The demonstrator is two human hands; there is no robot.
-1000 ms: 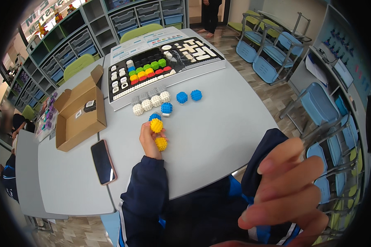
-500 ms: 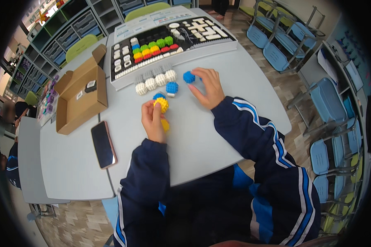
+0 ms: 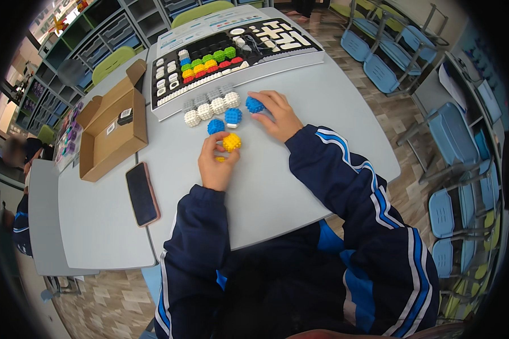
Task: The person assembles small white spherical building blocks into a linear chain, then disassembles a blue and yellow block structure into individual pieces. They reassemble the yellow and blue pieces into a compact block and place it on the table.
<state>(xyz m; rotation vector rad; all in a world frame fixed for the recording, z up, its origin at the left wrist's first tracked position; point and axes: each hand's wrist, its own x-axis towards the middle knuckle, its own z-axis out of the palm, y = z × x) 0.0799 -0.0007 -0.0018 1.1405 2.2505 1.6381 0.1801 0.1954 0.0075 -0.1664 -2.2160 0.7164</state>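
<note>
A yellow studded ball (image 3: 231, 142) is pinched by the left hand (image 3: 216, 164) just above the counter (image 3: 277, 186); a blue studded ball (image 3: 254, 104) is gripped by the right hand (image 3: 278, 114); both are judged light, rigid, bumpy and non-slip, best taken across opposite sides.

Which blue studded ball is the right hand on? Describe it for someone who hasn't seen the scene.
On the grey table, in front of the black parts tray, lies a cluster of studded balls. The right hand touches the blue ball at the row's right end, beside the white balls.
</note>
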